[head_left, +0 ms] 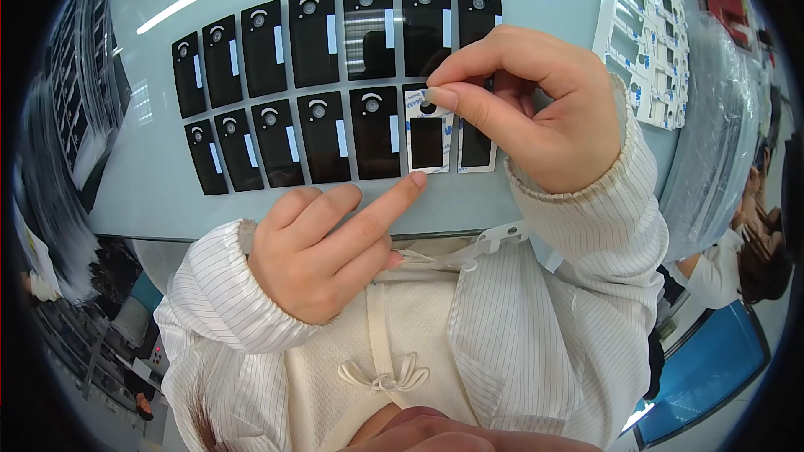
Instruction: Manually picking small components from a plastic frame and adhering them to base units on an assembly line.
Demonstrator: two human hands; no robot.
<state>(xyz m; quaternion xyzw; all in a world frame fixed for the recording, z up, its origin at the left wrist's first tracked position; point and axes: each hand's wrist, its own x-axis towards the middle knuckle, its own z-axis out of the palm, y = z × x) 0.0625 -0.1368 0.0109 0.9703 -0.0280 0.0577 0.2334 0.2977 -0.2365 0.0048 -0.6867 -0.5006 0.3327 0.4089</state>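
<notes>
Two rows of several black rectangular panels lie on a pale blue table. Near the right end of the lower row sits a panel with a white adhesive frame around it. My left hand points its index finger onto the bottom edge of that framed panel. My right hand pinches the frame's top edge between thumb and forefinger. Beside it a second white-framed panel is partly hidden under my right hand.
White die-cut frame sheets are stacked at the table's right, next to a clear plastic bag. Another person in a white coat sits at the far right. Racks of parts stand at the left.
</notes>
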